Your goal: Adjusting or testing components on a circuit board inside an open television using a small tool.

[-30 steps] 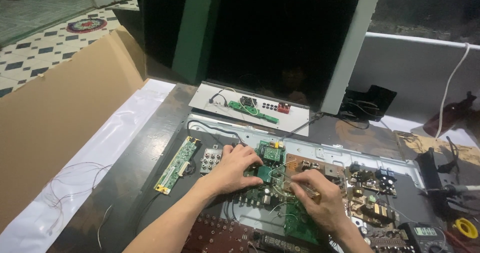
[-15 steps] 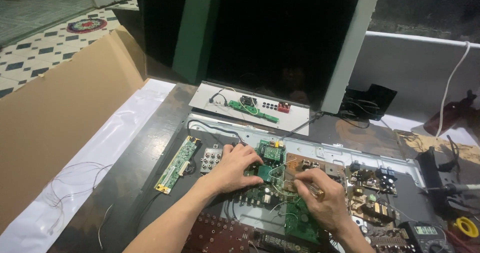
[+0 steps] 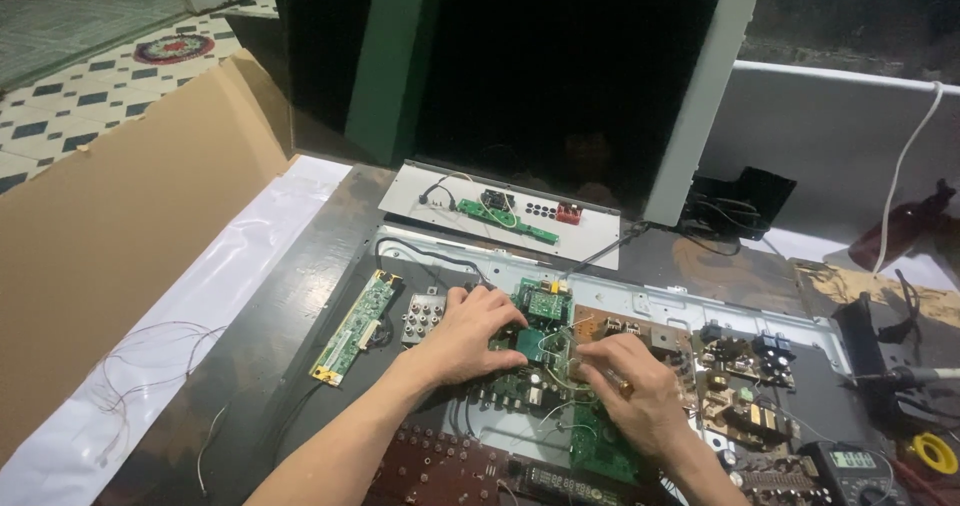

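Green main circuit board [image 3: 535, 341] flat near middle of metal chassis plate [image 3: 640, 301] on dark workbench [image 3: 290, 336], between both hands. Left hand [image 3: 470, 336] palm down on board's left part, fingers [image 3: 505, 306] curled loosely over components, pressing rather than clamping; nothing seen gripped. Right hand [image 3: 630, 391] resting on board's right edge, fingertips [image 3: 590, 351] pinched together at thin pale wires [image 3: 560, 366] over board centre; whether a wire or small part actually held cannot be told, too small. Ring on one right finger. Small green daughter board [image 3: 548, 304] just above left fingertips. Brown power board [image 3: 740, 376] with dark capacitors and coils right of hands, on same plate. Grey connector block [image 3: 422, 318] just left of left hand, touching chassis edge. Long narrow green strip board [image 3: 355, 326] farther left, lying loose on bench, tilted. Dark reddish board [image 3: 440, 466] under forearms near bottom edge. White panel [image 3: 500, 211] with thin green board and red part beyond chassis. Large black screen [image 3: 560, 76] standing upright behind. Multimeter [image 3: 850, 461] bottom right, yellow tape roll [image 3: 935, 453] beside it. Cardboard sheet [image 3: 120, 226] and white plastic film [image 3: 200, 306] with loose thin wires at left.
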